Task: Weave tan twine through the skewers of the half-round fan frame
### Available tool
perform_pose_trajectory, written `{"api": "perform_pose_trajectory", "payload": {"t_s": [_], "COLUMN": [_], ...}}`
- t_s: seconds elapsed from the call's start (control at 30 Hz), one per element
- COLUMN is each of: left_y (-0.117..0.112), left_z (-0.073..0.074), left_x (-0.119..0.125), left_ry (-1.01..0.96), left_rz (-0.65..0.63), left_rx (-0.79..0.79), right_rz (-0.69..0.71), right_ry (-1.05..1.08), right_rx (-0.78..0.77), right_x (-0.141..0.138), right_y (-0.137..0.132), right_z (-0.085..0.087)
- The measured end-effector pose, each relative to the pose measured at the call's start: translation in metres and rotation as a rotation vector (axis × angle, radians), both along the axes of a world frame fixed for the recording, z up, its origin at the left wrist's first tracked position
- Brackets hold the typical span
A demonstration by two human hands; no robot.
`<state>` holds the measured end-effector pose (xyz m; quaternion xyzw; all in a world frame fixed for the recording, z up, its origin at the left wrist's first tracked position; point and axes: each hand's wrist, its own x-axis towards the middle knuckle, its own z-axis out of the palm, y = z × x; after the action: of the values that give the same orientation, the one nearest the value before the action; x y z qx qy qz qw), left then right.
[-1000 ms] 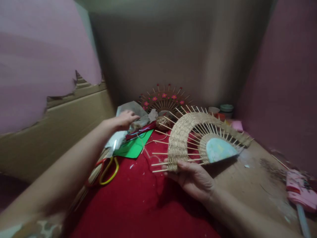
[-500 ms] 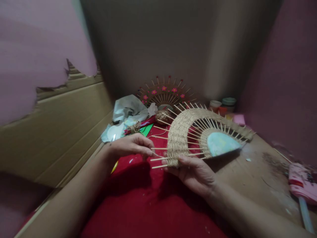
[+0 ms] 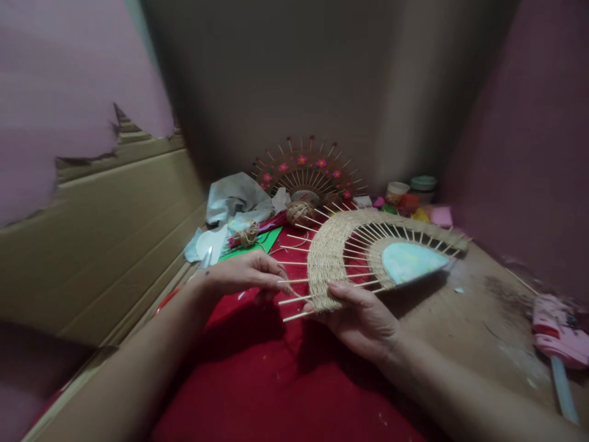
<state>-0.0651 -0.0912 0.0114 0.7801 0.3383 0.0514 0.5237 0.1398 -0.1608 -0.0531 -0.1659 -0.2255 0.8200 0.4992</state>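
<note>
My right hand (image 3: 361, 319) grips the lower left end of a half-round woven fan (image 3: 338, 245), made of twine wound over thin wooden sticks around a pale blue core (image 3: 409, 261). The fan is held tilted above a red cloth (image 3: 267, 374). My left hand (image 3: 242, 276) is closed in a pinch at the tips of the sticks that jut out of the fan's left edge; a thin strand of twine seems to run from its fingers, too fine to be sure.
A finished fan with pink flowers (image 3: 306, 172) leans at the back. Balls of twine (image 3: 298, 212), crumpled paper (image 3: 234, 196), green card (image 3: 257, 242) and small paint pots (image 3: 409, 193) lie behind. A pink glue gun (image 3: 556, 334) lies on the right. A cardboard wall (image 3: 105, 245) stands on the left.
My left hand came back from the paper pile at the rear to the fan's stick tips and now pinches there. The fan has tilted a little lower and flatter.
</note>
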Motion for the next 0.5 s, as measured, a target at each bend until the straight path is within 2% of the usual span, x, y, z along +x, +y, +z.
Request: {"api": "perform_pose_trajectory", "payload": {"t_s": [0.1, 0.2, 0.33, 0.5], "left_y": [-0.003, -0.006, -0.007, -0.008], "left_z": [0.001, 0.004, 0.008, 0.014], "left_x": [0.002, -0.001, -0.013, -0.023], "left_ry": [0.04, 0.057, 0.024, 0.013], "left_rz": [-0.011, 0.033, 0.126, 0.169], "left_rx": [-0.041, -0.061, -0.034, 0.014], "right_rz": [-0.006, -0.003, -0.005, -0.003], "right_ry": [-0.002, 0.002, 0.015, 0.036], "right_rx": [-0.003, -0.015, -0.026, -0.044], "right_x": [-0.001, -0.001, -0.002, -0.002], "right_y": [0.0, 0.0, -0.001, 0.001], "right_z": [0.0, 0.0, 0.0, -0.003]}}
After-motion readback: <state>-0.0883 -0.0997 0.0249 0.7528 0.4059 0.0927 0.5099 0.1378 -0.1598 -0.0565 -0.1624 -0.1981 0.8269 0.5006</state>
